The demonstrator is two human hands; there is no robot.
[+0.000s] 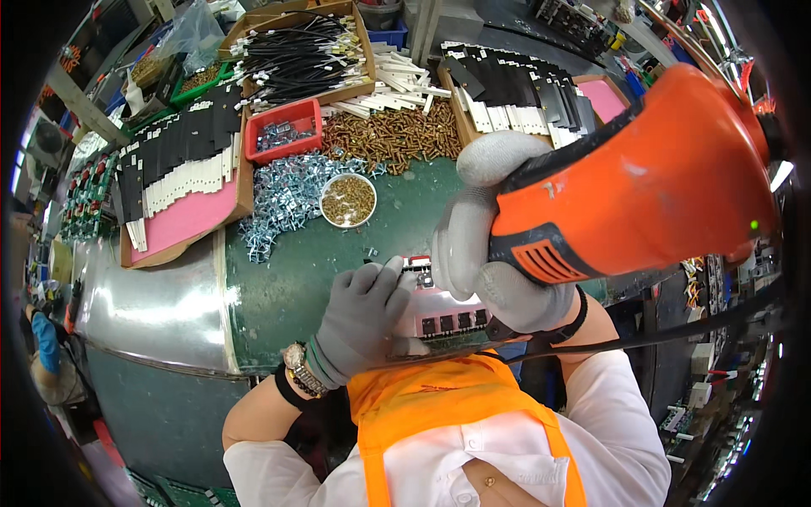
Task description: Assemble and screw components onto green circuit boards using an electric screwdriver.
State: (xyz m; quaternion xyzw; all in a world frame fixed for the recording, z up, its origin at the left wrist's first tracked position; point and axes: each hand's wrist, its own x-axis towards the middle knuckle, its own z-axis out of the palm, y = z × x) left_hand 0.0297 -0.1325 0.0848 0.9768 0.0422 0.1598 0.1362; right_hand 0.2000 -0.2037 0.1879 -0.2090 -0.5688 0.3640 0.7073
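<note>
The left hand wears a grey glove, lies palm down with fingers stretched forward and a watch on the wrist. The right hand, also in a grey glove, is closed in a firm grip, its forearm coming from the lower right.

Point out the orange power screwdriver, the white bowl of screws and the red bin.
orange power screwdriver [642, 182], head view, body.
white bowl of screws [348, 201], head view, centre.
red bin [283, 131], head view, middle.
</note>
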